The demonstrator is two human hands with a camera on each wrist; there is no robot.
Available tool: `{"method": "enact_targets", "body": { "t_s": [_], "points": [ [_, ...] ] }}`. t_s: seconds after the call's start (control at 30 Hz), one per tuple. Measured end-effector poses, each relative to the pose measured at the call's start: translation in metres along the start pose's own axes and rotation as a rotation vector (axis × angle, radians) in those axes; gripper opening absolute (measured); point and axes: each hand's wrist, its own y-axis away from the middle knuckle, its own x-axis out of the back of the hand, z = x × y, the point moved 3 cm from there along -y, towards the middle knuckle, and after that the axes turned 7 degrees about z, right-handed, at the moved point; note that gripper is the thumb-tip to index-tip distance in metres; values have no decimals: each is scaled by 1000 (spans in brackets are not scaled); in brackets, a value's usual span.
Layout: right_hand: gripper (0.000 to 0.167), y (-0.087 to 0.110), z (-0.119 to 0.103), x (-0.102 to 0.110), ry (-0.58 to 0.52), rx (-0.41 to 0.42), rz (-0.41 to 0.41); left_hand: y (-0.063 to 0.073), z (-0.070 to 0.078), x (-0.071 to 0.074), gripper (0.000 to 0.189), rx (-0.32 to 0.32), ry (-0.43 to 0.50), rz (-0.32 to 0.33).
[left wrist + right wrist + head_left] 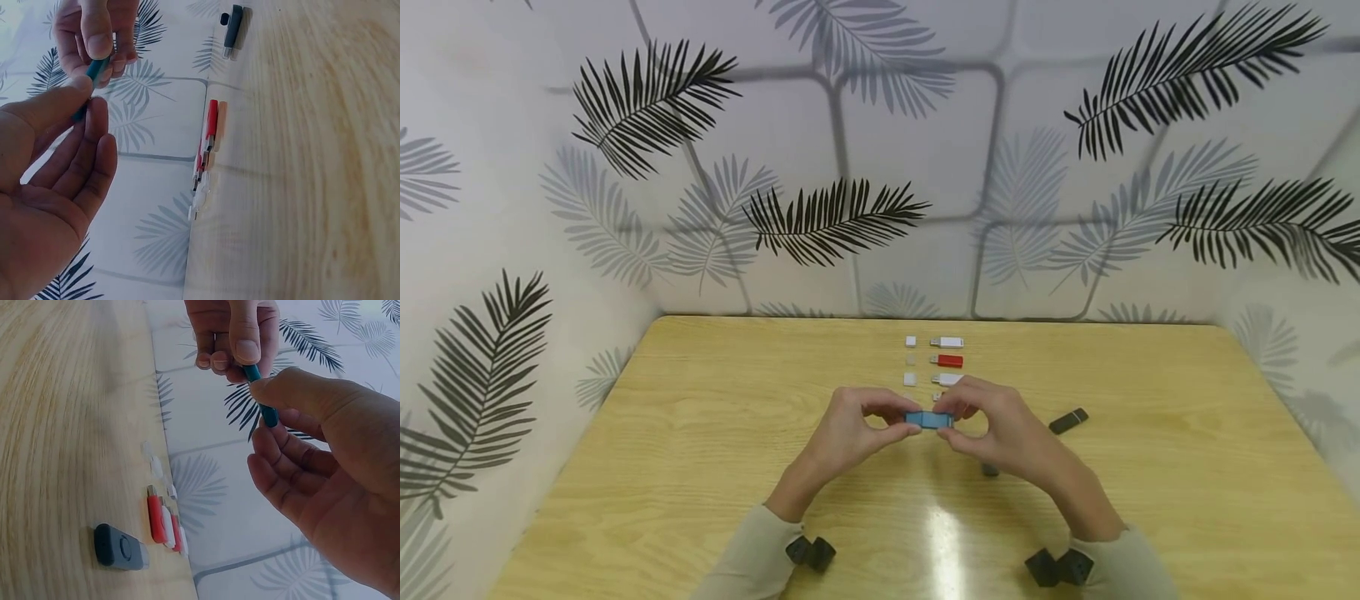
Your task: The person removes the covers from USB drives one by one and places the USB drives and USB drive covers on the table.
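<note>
A blue USB stick [936, 420] is held level over the table between two hands. My left hand [848, 427] pinches its left end between thumb and fingers. At the other end, the thumb and fingers of my right hand [1011, 429] grip it. In the left wrist view the stick [97, 69] looks teal and spans the short gap between both sets of fingertips. The right wrist view shows the right thumb lying along the stick [269, 416], which partly covers it.
Behind the hands, white USB sticks [951, 342] and red ones [950, 361] lie in a column, the nearest partly hidden by the right hand. Left of them are small white caps [910, 379]. A black USB stick [1068, 421] lies right; another dark piece [990, 470] shows below the right hand.
</note>
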Motion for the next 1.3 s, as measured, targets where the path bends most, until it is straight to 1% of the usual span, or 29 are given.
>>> {"method": "enact_targets", "body": {
  "t_s": [0.1, 0.2, 0.3, 0.4, 0.57, 0.7, 1.0, 1.07, 1.13, 1.2, 1.3],
  "points": [
    [25, 3, 4, 11, 54, -2, 26, 2, -3, 12, 15, 37, 6, 54],
    [29, 8, 10, 27, 101, 8, 90, 3, -5, 25, 17, 61, 34, 117],
    [31, 11, 13, 40, 108, 19, 124, 3, -5, 31, 19, 58, 63, 126],
    [30, 10, 14, 46, 112, 29, 130, -1, -6, 29, 20, 60, 98, 116],
    [28, 10, 15, 51, 128, 13, 131, -4, -7, 23, 20, 96, 140, 134],
    [27, 11, 18, 52, 140, -21, 124, -4, -10, 21, 20, 116, 121, 156],
    [24, 14, 24, 48, 156, -65, 110, -1, -17, 18, 23, 80, 83, 162],
    [23, 14, 26, 46, 151, -76, 107, -1, -19, 16, 23, 93, 84, 158],
    [22, 14, 28, 44, 141, -91, 103, -1, -20, 14, 23, 121, 76, 158],
    [21, 14, 30, 42, 126, -107, 96, -1, -21, 12, 23, 147, 74, 158],
    [19, 15, 35, 38, 94, -140, 81, -1, -23, 9, 22, 169, 80, 159]
  ]
}}
